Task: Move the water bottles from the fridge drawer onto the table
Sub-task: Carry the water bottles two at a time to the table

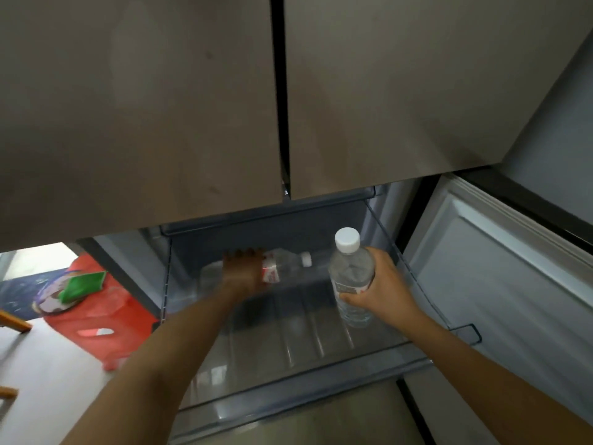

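Note:
The clear fridge drawer is pulled out below two shut fridge doors. My right hand grips a clear water bottle with a white cap, upright and lifted above the drawer's right side. Deep in the drawer, a second water bottle with a red and white label lies on its side, cap to the right. My left hand is curled over this bottle's lower end. The image there is blurred.
The lower right fridge door stands open at the right. To the left, on the pale floor, a red plastic stool carries a green packet. Wooden furniture legs show at the far left edge.

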